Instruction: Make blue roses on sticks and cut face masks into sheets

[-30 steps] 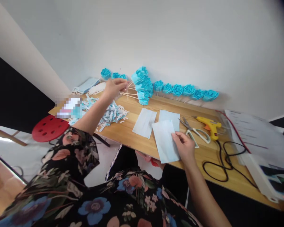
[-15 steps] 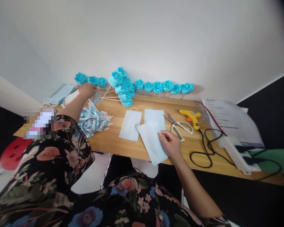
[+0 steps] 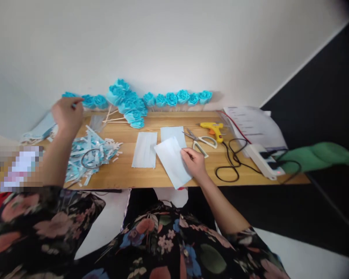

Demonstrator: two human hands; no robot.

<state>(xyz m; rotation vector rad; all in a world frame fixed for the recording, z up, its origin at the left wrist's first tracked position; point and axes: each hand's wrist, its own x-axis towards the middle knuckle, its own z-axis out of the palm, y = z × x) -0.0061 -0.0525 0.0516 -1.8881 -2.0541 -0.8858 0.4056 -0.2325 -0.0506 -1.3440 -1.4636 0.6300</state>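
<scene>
My right hand (image 3: 194, 161) pinches the right edge of a light blue face mask sheet (image 3: 172, 162) without ear loops, tilted near the table's front edge. Partly under it lies another such sheet (image 3: 173, 133), and a third pleated one (image 3: 144, 150) lies flat to the left. My left hand (image 3: 68, 114) is raised at the back left, in front of the blue flowers (image 3: 100, 101). Its fingers are curled together, and whether anything small is between them is hidden. Below its wrist spreads a heap of cut blue and white strips (image 3: 87, 153).
White-handled scissors (image 3: 202, 142) and a yellow glue gun (image 3: 213, 130) lie on the right, with a looped black cord and a white power strip (image 3: 264, 161). Bunched blue flowers on sticks (image 3: 128, 102) stand along the wall. Masks (image 3: 42, 128) are stacked far left.
My left hand has come up and left from beside the flowers. The right hand keeps hold of the sheet. The whole view has shifted, so the table things appear further left.
</scene>
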